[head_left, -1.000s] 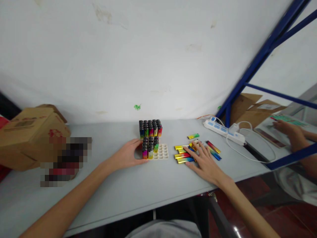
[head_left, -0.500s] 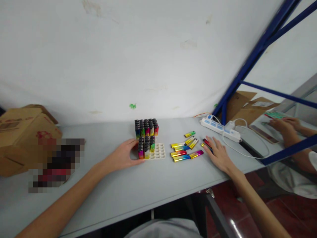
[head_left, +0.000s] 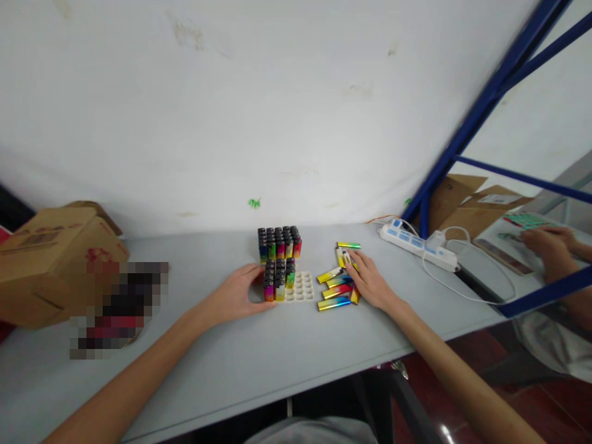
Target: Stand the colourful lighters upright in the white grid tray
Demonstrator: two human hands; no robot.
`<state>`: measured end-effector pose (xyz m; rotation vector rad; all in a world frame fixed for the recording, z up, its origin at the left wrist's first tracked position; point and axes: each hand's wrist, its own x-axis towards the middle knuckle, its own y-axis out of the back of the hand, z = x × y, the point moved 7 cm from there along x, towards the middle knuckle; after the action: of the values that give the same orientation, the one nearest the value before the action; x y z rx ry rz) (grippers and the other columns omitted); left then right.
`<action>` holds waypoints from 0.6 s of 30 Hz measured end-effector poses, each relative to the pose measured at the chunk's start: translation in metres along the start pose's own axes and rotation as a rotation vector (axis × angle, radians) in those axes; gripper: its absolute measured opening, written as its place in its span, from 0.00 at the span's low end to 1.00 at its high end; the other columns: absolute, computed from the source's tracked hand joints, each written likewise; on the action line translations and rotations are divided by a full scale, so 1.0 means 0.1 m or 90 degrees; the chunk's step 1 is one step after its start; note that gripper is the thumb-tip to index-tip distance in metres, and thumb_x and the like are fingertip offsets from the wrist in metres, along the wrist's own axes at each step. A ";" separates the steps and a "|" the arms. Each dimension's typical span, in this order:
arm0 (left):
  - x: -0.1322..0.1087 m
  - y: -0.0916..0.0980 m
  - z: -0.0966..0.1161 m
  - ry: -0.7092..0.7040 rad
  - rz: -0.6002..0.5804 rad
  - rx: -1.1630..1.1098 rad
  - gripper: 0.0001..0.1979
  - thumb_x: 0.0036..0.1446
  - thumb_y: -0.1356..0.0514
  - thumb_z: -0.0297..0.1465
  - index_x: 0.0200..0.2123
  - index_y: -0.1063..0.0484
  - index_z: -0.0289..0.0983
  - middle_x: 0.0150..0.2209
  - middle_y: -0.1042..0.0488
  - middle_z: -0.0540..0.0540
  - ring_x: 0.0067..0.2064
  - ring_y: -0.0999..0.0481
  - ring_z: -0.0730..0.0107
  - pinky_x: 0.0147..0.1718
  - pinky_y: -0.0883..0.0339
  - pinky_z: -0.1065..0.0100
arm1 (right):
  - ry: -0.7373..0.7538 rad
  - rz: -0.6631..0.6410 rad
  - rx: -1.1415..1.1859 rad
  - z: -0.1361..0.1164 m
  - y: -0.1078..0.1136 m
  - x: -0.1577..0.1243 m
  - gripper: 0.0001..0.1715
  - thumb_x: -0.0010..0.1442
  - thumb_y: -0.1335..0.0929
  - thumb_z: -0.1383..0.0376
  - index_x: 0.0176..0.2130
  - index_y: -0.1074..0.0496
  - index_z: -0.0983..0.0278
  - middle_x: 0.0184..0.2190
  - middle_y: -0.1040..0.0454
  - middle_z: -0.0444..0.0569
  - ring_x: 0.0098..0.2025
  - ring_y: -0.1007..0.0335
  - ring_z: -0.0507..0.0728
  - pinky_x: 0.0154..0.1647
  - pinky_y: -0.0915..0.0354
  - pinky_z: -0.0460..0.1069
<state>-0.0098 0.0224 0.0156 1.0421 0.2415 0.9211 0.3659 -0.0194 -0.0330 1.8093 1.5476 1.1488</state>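
Observation:
Upright lighters with black tops (head_left: 280, 243) stand packed in a block. In front of them a white tray (head_left: 303, 287) holds several more upright lighters (head_left: 269, 280) in its left part, while round pockets show at its right. My left hand (head_left: 235, 294) grips the left edge of the tray and its lighters between thumb and fingers. To the right lie loose, shiny, coloured lighters (head_left: 333, 304), flat on the table in a loose pile. My right hand (head_left: 370, 280) rests palm down over the right side of that pile, fingers spread, covering some of them.
A cardboard box (head_left: 60, 265) and a pixelated object (head_left: 124, 305) are on the left. A white power strip (head_left: 419, 246) with cables lies at the right, beside a blue metal frame (head_left: 444, 166). Beyond it are another cardboard box (head_left: 481, 206) and another person's hands (head_left: 546, 240).
My right hand has moved left, bringing the right-hand lighters closer to the others. Some lighters are turned and bunched together. My left hand stays at the tray; the view has shifted slightly.

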 end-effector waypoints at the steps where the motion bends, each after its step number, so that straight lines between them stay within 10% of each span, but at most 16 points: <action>1: 0.00 0.00 0.00 0.002 0.000 0.000 0.22 0.56 0.25 0.50 0.43 0.22 0.42 0.46 0.17 0.43 0.46 0.17 0.49 0.51 0.20 0.56 | 0.005 -0.003 0.020 -0.04 -0.02 0.03 0.43 0.84 0.44 0.39 0.82 0.34 0.56 0.80 0.32 0.63 0.83 0.39 0.71 0.87 0.47 0.73; 10: -0.01 -0.01 0.02 0.000 -0.001 -0.001 0.21 0.56 0.24 0.48 0.44 0.21 0.42 0.48 0.16 0.41 0.48 0.16 0.47 0.53 0.20 0.55 | 0.002 0.028 0.032 -0.03 0.14 0.33 0.31 0.82 0.36 0.55 0.74 0.25 0.63 0.65 0.16 0.64 0.67 0.18 0.69 0.73 0.26 0.66; 18: 0.00 0.00 0.02 -0.004 -0.004 -0.017 0.23 0.56 0.23 0.49 0.47 0.19 0.41 0.49 0.15 0.41 0.50 0.15 0.47 0.54 0.20 0.56 | -0.086 -0.114 -0.142 0.02 0.29 0.60 0.13 0.74 0.27 0.62 0.51 0.11 0.64 0.46 0.09 0.58 0.47 0.11 0.67 0.53 0.21 0.55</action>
<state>-0.0085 0.0206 0.0163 1.0195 0.2267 0.9122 0.3833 0.0316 0.0065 1.5368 1.4109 1.0460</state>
